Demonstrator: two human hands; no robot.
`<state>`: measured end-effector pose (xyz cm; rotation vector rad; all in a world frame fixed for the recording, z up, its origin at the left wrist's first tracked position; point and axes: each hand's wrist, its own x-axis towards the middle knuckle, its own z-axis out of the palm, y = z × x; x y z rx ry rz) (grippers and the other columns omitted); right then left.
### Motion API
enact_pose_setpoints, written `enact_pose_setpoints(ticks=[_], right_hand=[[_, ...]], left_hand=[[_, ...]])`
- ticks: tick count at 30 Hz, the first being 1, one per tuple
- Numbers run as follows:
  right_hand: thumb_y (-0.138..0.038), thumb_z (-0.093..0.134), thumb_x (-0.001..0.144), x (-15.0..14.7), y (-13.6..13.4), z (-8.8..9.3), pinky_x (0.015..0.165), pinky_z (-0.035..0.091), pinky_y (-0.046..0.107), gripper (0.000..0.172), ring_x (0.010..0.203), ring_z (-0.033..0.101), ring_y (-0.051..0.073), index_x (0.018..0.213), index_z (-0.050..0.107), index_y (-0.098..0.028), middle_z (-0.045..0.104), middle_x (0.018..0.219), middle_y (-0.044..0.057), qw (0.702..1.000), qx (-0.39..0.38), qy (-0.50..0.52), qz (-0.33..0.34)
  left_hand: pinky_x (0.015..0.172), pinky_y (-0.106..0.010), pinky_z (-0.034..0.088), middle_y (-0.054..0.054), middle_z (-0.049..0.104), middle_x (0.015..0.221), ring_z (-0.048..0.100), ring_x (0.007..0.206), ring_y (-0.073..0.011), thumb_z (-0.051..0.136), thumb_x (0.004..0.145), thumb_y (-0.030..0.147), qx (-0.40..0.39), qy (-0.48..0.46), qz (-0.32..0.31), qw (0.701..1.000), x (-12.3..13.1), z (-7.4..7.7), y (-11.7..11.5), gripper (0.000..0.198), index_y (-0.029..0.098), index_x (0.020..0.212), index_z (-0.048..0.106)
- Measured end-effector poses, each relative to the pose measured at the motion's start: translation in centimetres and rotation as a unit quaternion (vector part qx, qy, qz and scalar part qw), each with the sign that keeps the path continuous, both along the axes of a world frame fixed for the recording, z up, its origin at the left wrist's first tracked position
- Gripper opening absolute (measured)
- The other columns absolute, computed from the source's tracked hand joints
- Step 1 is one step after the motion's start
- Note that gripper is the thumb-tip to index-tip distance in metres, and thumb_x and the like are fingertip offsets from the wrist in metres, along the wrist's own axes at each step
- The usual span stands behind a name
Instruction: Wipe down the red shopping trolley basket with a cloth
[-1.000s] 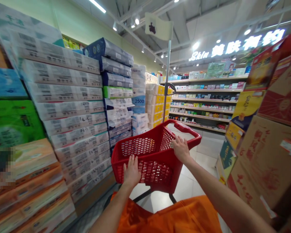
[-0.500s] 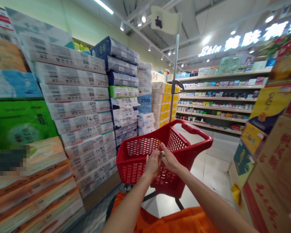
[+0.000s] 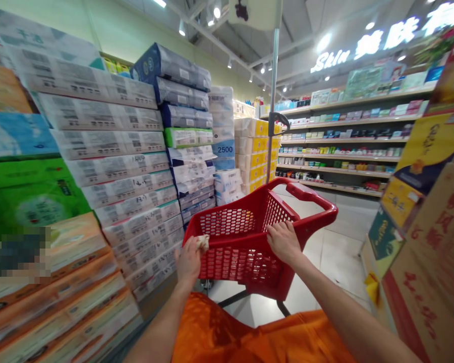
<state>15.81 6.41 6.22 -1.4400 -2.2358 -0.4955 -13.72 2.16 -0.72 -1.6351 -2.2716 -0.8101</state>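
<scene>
A red plastic basket cart (image 3: 245, 222) stands just ahead of me in a shop aisle, and nothing shows inside it. My left hand (image 3: 188, 262) is at the near left corner of its rim, fingers closed on a small crumpled pale cloth or tissue (image 3: 203, 242). My right hand (image 3: 284, 241) grips the near right part of the rim, fingers curled over the edge. An orange garment (image 3: 249, 338) covers my front below both arms.
Tall stacks of packaged tissue (image 3: 113, 151) line the left side, close to the cart. Cardboard boxes (image 3: 427, 242) crowd the right. A pole with a flag (image 3: 272, 101) rises behind the cart. Shelves of goods (image 3: 336, 146) run across the back; pale floor tiles (image 3: 336, 252) lie between.
My hands, together over the basket's middle half a second ago, have parted. The left now holds a crumpled cloth at the left corner; the right is back on the rim.
</scene>
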Motion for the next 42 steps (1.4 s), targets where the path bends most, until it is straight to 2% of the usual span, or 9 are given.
enact_pose_setpoints(ticks=[4, 9, 15, 23, 27, 31, 33, 39, 42], right_hand=[[-0.024, 0.039, 0.082, -0.7, -0.9, -0.2, 0.095, 0.014, 0.04, 0.028, 0.091, 0.045, 0.023, 0.103, 0.057, -0.018, 0.06, 0.092, 0.008, 1.0, 0.003, 0.001, -0.019], [-0.023, 0.039, 0.082, -0.9, -1.1, -0.1, 0.094, 0.014, 0.041, 0.028, 0.09, 0.045, 0.024, 0.103, 0.057, -0.018, 0.059, 0.091, 0.008, 0.999, -0.004, -0.016, -0.035], [-0.02, 0.035, 0.085, -1.0, -0.7, 0.5, 0.089, 0.019, 0.041, 0.029, 0.087, 0.047, 0.024, 0.101, 0.059, -0.019, 0.061, 0.088, 0.009, 0.997, -0.029, -0.052, -0.041], [-0.021, 0.037, 0.085, -1.8, -1.0, 0.5, 0.088, 0.022, 0.04, 0.028, 0.087, 0.049, 0.023, 0.101, 0.059, -0.018, 0.062, 0.09, 0.009, 0.997, -0.023, -0.053, -0.055], [-0.027, 0.04, 0.084, 0.1, -0.3, 1.1, 0.089, 0.023, 0.038, 0.036, 0.098, 0.047, 0.023, 0.117, 0.05, -0.017, 0.059, 0.108, 0.009, 0.999, -0.011, -0.032, -0.015], [-0.028, 0.035, 0.085, 3.2, 0.7, 2.1, 0.094, 0.017, 0.044, 0.032, 0.102, 0.046, 0.024, 0.107, 0.056, -0.019, 0.059, 0.11, 0.007, 0.996, 0.021, 0.004, -0.091], [-0.027, 0.033, 0.086, 4.1, 1.0, 2.2, 0.095, 0.015, 0.045, 0.031, 0.098, 0.049, 0.023, 0.101, 0.059, -0.02, 0.062, 0.103, 0.006, 0.995, 0.014, -0.002, -0.104], [-0.025, 0.034, 0.085, 4.2, 0.6, 1.7, 0.097, 0.013, 0.044, 0.032, 0.096, 0.049, 0.022, 0.106, 0.057, -0.017, 0.063, 0.101, 0.006, 0.994, 0.043, 0.01, -0.1], [-0.026, 0.034, 0.086, 4.3, 0.3, 1.6, 0.098, 0.014, 0.044, 0.031, 0.096, 0.049, 0.022, 0.105, 0.057, -0.018, 0.063, 0.101, 0.006, 0.995, 0.048, 0.017, -0.087]], left_hand=[[0.101, -0.037, 0.03, -0.009, 0.046, 0.129, 0.04, 0.12, -0.0166, 0.027, 0.081, 0.015, 0.039, -0.027, 0.01, 0.999, -0.6, -0.6, -0.2, 0.043, 0.017, 0.12, 0.044], [0.105, -0.044, 0.021, -0.004, 0.042, 0.134, 0.032, 0.125, -0.0181, 0.028, 0.081, 0.014, 0.021, 0.004, -0.06, 0.998, 1.5, -0.5, -0.1, 0.045, 0.021, 0.122, 0.042], [0.102, -0.038, 0.029, -0.005, 0.047, 0.129, 0.038, 0.121, -0.0166, 0.028, 0.081, 0.014, 0.031, -0.038, -0.022, 0.999, -1.8, -0.8, -0.3, 0.046, 0.022, 0.124, 0.041], [0.107, -0.039, 0.019, -0.003, 0.041, 0.134, 0.031, 0.126, -0.0132, 0.027, 0.083, 0.013, -0.005, 0.024, -0.191, 0.981, 5.4, 0.4, 1.3, 0.045, 0.022, 0.125, 0.04], [0.106, -0.047, 0.016, -0.004, 0.042, 0.134, 0.034, 0.125, -0.0171, 0.026, 0.084, 0.014, 0.003, 0.007, -0.055, 0.998, 1.7, -0.2, -0.1, 0.046, 0.026, 0.126, 0.038], [0.104, -0.048, 0.019, -0.009, 0.042, 0.133, 0.038, 0.121, -0.0198, 0.025, 0.084, 0.015, 0.029, -0.007, 0.026, 0.999, -1.2, -0.8, -0.7, 0.045, 0.02, 0.127, 0.038], [0.105, -0.045, 0.019, -0.008, 0.041, 0.134, 0.038, 0.121, -0.0188, 0.026, 0.083, 0.013, 0.024, 0.009, -0.012, 1.0, 0.6, -0.5, -0.1, 0.045, 0.02, 0.125, 0.041], [0.107, -0.045, 0.013, -0.002, 0.04, 0.135, 0.033, 0.124, -0.015, 0.027, 0.083, 0.014, 0.005, 0.031, -0.199, 0.979, 11.9, 1.7, 2.1, 0.045, 0.025, 0.125, 0.04], [0.108, -0.048, 0.01, -0.001, 0.039, 0.136, 0.033, 0.125, -0.0156, 0.028, 0.083, 0.015, 0.003, 0.034, -0.201, 0.979, 12.6, 1.8, 1.9, 0.045, 0.027, 0.126, 0.037]])
